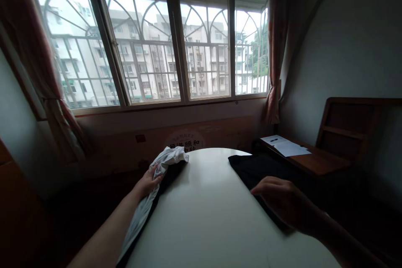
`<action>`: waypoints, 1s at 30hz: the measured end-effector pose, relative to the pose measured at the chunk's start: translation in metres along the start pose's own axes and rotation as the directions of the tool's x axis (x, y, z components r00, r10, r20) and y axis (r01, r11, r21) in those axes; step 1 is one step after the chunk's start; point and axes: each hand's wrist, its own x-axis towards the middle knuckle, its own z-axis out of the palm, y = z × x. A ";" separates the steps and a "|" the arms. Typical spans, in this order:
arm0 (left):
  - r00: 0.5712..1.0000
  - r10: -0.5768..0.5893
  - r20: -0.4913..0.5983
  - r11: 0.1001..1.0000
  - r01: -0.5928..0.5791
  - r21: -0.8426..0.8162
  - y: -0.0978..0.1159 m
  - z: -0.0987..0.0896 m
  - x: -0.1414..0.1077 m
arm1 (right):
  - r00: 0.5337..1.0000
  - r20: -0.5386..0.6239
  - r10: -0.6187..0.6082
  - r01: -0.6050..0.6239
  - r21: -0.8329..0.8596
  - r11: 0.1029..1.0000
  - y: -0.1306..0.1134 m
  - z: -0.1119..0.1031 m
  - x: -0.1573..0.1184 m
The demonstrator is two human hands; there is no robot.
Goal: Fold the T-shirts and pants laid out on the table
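Observation:
On the left side of the round white table (207, 205) lies a crumpled white cloth (172, 155) with a black cloth (171, 176) under its edge. My left hand (149, 182) rests on the white cloth, fingers stretched out and slightly apart. A flat black cloth (248, 167) covers part of the table's right side. Over its inner edge, my right hand (278, 194) is bent, its fingers curled together and the tips meeting at the cloth's border. Dim light hides exactly how much fabric is between them.
To the right, a low wooden table (329, 161) carries white papers (287, 146) and a pen, with a wooden chair (345, 121) behind. Barred windows (141, 50) and tied curtains (273, 96) fill the far wall. A printed box (185, 138) stands beyond the table.

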 end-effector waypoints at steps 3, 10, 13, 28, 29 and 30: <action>0.998 0.003 0.056 0.998 -0.007 0.069 -0.011 0.006 0.004 | 0.968 -0.096 0.233 -0.241 -0.079 0.967 0.034 0.002 0.022; 0.999 -0.032 0.003 0.963 0.031 0.267 0.020 -0.007 -0.006 | 0.722 0.108 0.684 -0.564 -0.481 0.672 0.105 0.049 0.041; 0.992 -0.043 -0.119 0.947 0.078 0.310 0.053 -0.013 -0.013 | 0.733 0.099 0.673 -0.526 -0.544 0.653 0.117 0.064 0.035; 0.960 -0.027 0.278 0.731 0.209 -0.649 0.200 0.059 -0.182 | 0.991 -0.127 0.050 -0.044 0.054 0.998 -0.021 0.039 -0.001; 0.948 -0.066 0.313 0.669 0.275 -0.690 0.199 0.062 -0.184 | 0.997 0.028 -0.078 0.074 0.118 0.990 -0.041 0.047 -0.014; 0.939 -0.089 0.331 0.630 0.310 -0.711 0.198 0.063 -0.185 | 0.961 0.185 -0.206 0.169 0.195 0.966 -0.059 0.056 -0.026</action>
